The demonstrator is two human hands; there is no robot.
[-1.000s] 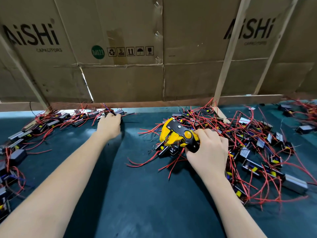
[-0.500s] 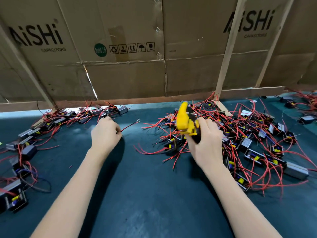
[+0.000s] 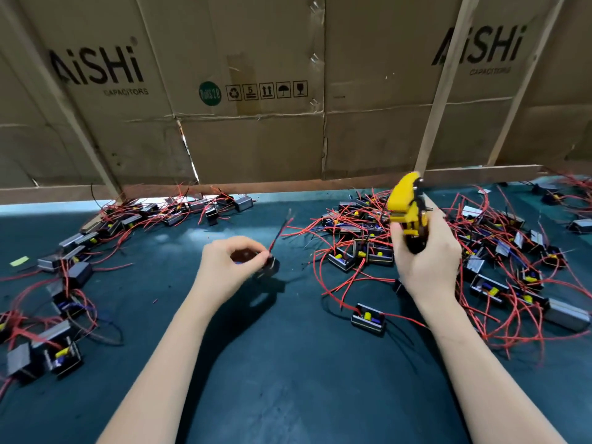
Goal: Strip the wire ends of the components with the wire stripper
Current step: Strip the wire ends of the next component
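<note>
My right hand (image 3: pixel 427 254) grips a yellow and black wire stripper (image 3: pixel 405 206), held upright with its jaws pointing up above the pile at the right. My left hand (image 3: pixel 229 267) holds a small black component (image 3: pixel 268 266) just above the mat; its red wire (image 3: pixel 282 232) sticks up and to the right. The stripper and the held wire are apart. A tangled pile of black components with red wires (image 3: pixel 480 257) covers the mat at the right. One single component (image 3: pixel 368 317) lies alone in front of that pile.
A row of components with red wires (image 3: pixel 96 238) runs along the left and back of the dark green mat (image 3: pixel 288 363). Cardboard sheets on wooden battens (image 3: pixel 256 107) form a wall behind. A small yellow-green scrap (image 3: pixel 19 261) lies far left.
My left hand pulled back from the back row toward the middle, now holding a component. My right hand lifted the stripper off the pile and turned it upright.
</note>
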